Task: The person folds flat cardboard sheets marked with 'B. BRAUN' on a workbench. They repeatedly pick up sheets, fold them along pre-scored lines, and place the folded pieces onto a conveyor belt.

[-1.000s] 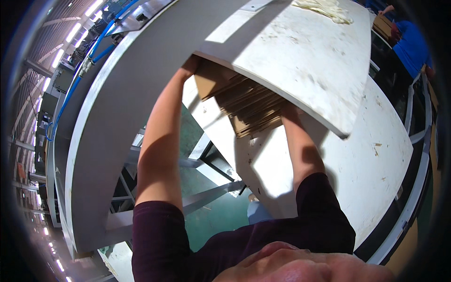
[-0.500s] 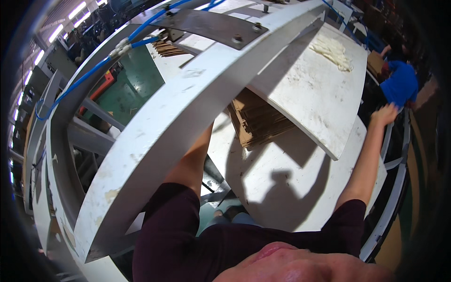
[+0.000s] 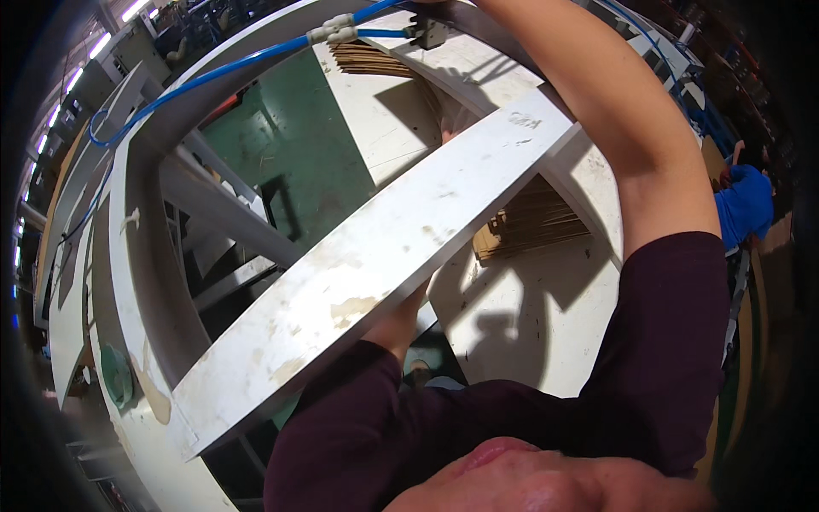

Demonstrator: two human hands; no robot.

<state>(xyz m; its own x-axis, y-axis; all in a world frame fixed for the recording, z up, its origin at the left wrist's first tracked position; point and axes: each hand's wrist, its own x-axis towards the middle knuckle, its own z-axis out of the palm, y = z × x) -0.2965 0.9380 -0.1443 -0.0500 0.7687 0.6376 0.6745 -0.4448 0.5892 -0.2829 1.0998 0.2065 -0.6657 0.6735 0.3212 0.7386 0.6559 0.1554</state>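
Observation:
My left forearm (image 3: 399, 328) passes under a scuffed white beam (image 3: 358, 286). Past the beam's far side only a bit of my left hand (image 3: 450, 135) shows, close to brown cardboard; its grip is hidden. My right arm (image 3: 636, 128) stretches up and over the frame, and its hand runs out past the top edge. Below the beam, a stack of brown cardboard pieces (image 3: 533, 224) lies on a lower white surface (image 3: 546, 328). More flat cardboard pieces (image 3: 367, 61) are piled on the far side.
Blue air hose (image 3: 247, 58) with pale connectors crosses the curved frame at upper left. A green floor (image 3: 299, 128) shows between the frame's members. The green cup-like container (image 3: 117, 375) stands at far left. Another person in blue (image 3: 745, 207) is at the right.
My right arm has swung from the right side up across the frame to the top edge. The view has shifted, and the pale gloves on the white panel are no longer visible.

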